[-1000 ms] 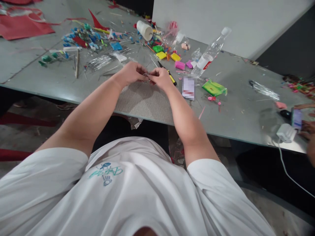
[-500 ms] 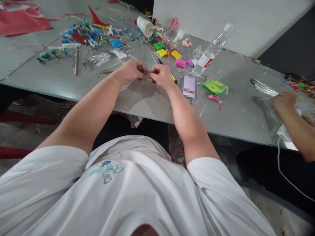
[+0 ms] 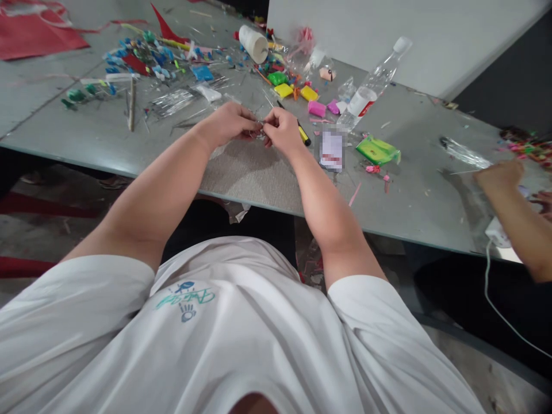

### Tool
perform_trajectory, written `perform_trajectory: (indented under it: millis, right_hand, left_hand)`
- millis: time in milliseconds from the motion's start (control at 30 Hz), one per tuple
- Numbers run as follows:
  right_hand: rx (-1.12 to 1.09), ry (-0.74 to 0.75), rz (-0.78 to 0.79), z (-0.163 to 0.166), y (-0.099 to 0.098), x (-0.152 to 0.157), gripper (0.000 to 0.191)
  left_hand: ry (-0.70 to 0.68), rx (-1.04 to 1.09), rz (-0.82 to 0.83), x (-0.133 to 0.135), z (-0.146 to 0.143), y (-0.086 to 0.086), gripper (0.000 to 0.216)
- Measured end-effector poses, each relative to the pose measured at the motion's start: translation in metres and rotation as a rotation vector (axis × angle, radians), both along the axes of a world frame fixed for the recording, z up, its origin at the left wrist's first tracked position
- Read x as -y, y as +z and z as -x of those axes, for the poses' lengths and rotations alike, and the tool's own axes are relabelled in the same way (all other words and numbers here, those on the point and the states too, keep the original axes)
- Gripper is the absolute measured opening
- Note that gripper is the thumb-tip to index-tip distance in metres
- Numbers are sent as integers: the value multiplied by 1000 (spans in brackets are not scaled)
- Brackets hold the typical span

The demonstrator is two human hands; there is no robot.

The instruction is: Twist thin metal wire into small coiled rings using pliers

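Observation:
My left hand (image 3: pixel 230 123) and my right hand (image 3: pixel 282 130) meet over the grey table (image 3: pixel 414 190), fingers curled and pinched together. Between the fingertips sits a small thin shiny piece (image 3: pixel 259 131), too small to name. Both hands hover above a woven grey mat (image 3: pixel 254 172) at the table's near edge. A black and yellow pen (image 3: pixel 302 134) lies just behind my right hand.
Coloured clay blocks (image 3: pixel 302 95), a tipped white cup (image 3: pixel 253 43), a lying plastic bottle (image 3: pixel 366 92), a green packet (image 3: pixel 378 150), clear wrappers (image 3: pixel 172 103) and red paper (image 3: pixel 34 34) litter the table. Another person's arm (image 3: pixel 513 201) reaches in at the right beside a white charger (image 3: pixel 495 230).
My hands stay pinched together, shifted slightly. The other person's arm came in over the right side of the table, where a phone was visible a second ago.

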State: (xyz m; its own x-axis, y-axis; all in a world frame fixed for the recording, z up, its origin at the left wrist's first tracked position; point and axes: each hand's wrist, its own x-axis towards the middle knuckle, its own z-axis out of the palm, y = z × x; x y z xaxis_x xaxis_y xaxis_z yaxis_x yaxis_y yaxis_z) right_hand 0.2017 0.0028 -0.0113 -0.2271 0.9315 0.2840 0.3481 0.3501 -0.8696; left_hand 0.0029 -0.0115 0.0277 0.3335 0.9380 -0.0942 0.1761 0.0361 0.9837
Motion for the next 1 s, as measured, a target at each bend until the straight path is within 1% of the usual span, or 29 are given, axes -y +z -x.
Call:
perform_trajectory:
  millis: [133,267,433,500,600,667,733,800,1000]
  right_hand:
    - [11,29,-14,0,1,0,27]
    - [21,42,-19,0,2,0,30]
    - [-25,4,10,0,1,-1,31]
    - [-28,-4,14,0,-1,-2,31]
    - [-22,-17,19,2,-6,-4,29]
    - [-24,-22,29,4,-9,-6,28]
    - [-38,-19,43,5,-11,-7,28]
    - [-58,-14,55,6,-12,-8,28]
    - [-111,-9,104,8,-9,-9,32]
  left_hand:
    - [-5,22,49,-1,-1,1,16]
    - [0,33,74,-4,-2,-2,23]
    - [-19,47,14,-4,0,-4,36]
    - [-32,7,-34,-3,1,-4,40]
    - [-16,-76,-89,-2,1,-4,32]
    - [0,-89,-97,-2,0,-4,20]
    - [14,-80,-95,-3,-1,-4,13]
    - [25,-70,-89,-3,-2,-4,13]
    - [85,-53,-75,-3,-6,-3,28]
